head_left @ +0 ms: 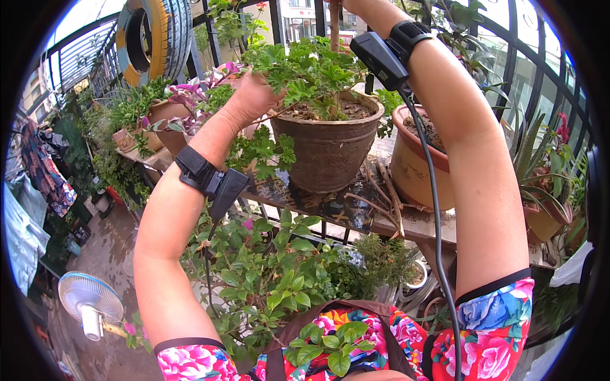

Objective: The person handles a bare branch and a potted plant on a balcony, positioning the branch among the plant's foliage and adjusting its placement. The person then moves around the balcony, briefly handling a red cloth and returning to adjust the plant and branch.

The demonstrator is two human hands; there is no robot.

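Observation:
A brown clay pot stands on a wet plank shelf and holds a leafy green plant, apparently a geranium. From its soil rises an upright wooden stick. My right hand is around the stick at the top edge of the view, which cuts off most of the hand. At the pot's left rim, my left hand reaches in among the geranium leaves. Its fingers are hidden, so what they touch does not show. Each wrist wears a black strapped device with a cable.
A terracotta-coloured pot and dry twigs are to the right. Purple-leaved plants and a painted tyre are at left. A leafy shrub grows below the shelf; black railings run behind. A fan stands lower left.

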